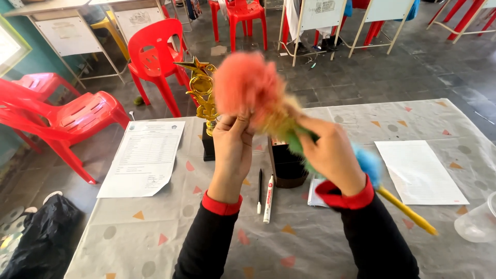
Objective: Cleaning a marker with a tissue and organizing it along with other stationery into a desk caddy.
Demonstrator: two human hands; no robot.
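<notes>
Currently: feather duster (pixel 248 85) raised over surface (pixel 320 243); left hand (pixel 233 147) pinches pink tuft, right hand (pixel 330 155) grips stem, steadying it; trophy (pixel 202 93) far left.

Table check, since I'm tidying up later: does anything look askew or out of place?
Mostly tidy. The printed sheet at the table's left edge lies skewed, its corner overhanging. A black bag slumps on the floor beside it.

— What is that fluffy thing?
— A feather duster (pixel 268 103). Its top is pink, then yellow, green and blue.
— How is it held?
— Tilted, up above the table, with its yellow stick pointing down to the right.
</notes>
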